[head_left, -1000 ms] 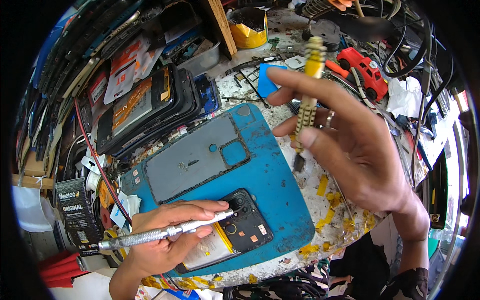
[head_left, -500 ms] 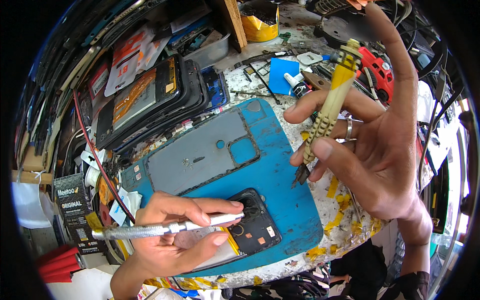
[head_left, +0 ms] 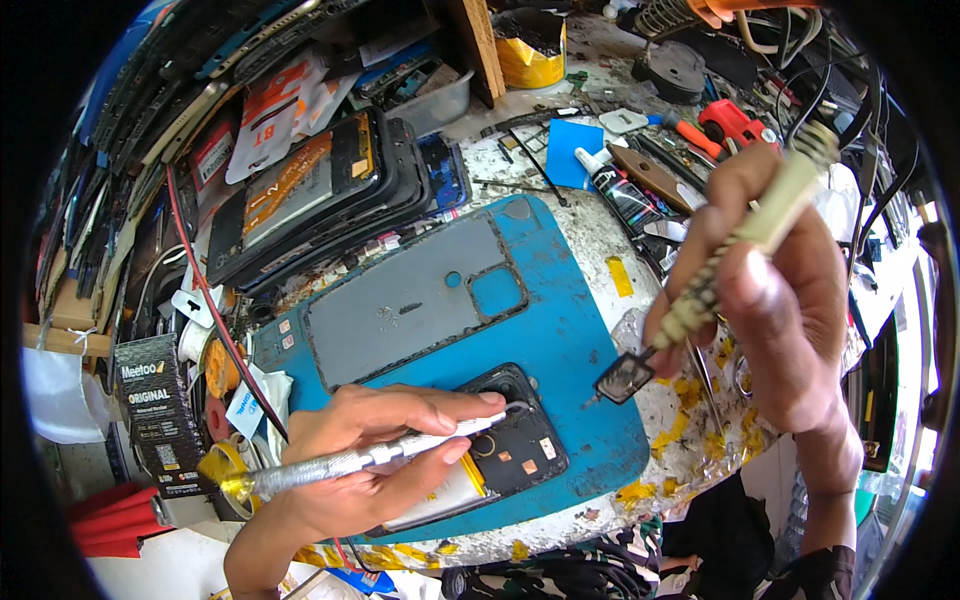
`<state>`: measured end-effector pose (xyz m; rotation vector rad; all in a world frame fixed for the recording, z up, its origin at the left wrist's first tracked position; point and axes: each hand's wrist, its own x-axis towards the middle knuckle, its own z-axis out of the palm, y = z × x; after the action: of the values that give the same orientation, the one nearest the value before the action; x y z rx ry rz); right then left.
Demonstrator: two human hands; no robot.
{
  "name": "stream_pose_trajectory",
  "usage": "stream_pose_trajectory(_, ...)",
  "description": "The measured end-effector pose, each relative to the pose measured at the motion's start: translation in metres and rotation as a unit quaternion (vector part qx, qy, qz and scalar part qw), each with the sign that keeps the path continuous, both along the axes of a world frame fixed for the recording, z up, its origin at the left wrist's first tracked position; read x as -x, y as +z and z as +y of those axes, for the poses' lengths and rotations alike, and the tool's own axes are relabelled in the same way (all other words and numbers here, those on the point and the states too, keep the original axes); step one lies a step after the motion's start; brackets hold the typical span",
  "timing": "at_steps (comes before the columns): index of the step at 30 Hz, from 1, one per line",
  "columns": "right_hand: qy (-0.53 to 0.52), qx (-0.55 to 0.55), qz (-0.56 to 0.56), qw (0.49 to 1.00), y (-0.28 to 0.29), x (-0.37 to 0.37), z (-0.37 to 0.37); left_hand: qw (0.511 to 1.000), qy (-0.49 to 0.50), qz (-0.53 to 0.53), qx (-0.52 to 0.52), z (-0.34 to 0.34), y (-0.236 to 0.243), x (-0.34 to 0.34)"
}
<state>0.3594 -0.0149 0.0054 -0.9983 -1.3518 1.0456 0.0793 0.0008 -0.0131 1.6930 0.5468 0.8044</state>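
Observation:
My left hand (head_left: 365, 450) is closed around a silver knurled pen-like tool (head_left: 340, 465). Its thin curved tip lies over the upper part of an opened black phone (head_left: 515, 465), which has a white battery showing beneath my fingers. At the right, my right hand (head_left: 775, 300) grips a cream-coloured tool with a ribbed handle (head_left: 770, 220). A small dark squarish piece (head_left: 625, 378) sits at that tool's lower end, above the mat's right edge; whether it is part of the tool I cannot tell. A grey phone back cover (head_left: 400, 290) lies on the blue mat (head_left: 585, 350).
Stacked phone parts (head_left: 310, 190) stand left of the mat, with a clear plastic bin (head_left: 440, 100) behind. A black tube (head_left: 620, 190), a blue square (head_left: 573, 150) and a red toy-like car (head_left: 730, 122) lie at the back right. A red cable (head_left: 200, 270) runs down the left.
My right hand has turned the cream tool, its top swinging right and its lower end now showing the squarish piece face-on. The silver tool's tip has shifted slightly right and up.

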Motion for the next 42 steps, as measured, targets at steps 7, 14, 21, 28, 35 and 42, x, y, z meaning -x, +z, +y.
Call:
stream_pose_trajectory(7, -0.061, 0.066, 0.118, 0.989, -0.004, 0.014, -0.043, 1.0, -0.011, 0.009, 0.011, 0.002, 0.004, 0.001)
stream_pose_trajectory(14, -0.12, 0.106, 0.184, 0.97, -0.014, 0.021, -0.071, 0.999, -0.008, 0.004, 0.038, 0.0, 0.003, 0.0)
stream_pose_trajectory(21, -0.072, -0.062, -0.143, 0.985, -0.028, 0.022, -0.077, 1.0, -0.002, 0.024, -0.001, 0.006, -0.001, 0.004)
stream_pose_trajectory(28, -0.073, -0.052, -0.16, 0.983, -0.029, 0.031, -0.075, 0.995, 0.043, 0.017, 0.09, -0.001, 0.002, 0.001)
stream_pose_trajectory(35, -0.039, -0.02, -0.083, 0.996, -0.04, 0.036, -0.067, 0.98, 0.064, -0.025, 0.185, 0.0, 0.001, 0.0)
stream_pose_trajectory(42, -0.113, -0.042, -0.001, 0.993, -0.043, 0.045, -0.067, 0.977, 0.079, -0.008, 0.199, 0.001, 0.002, -0.002)
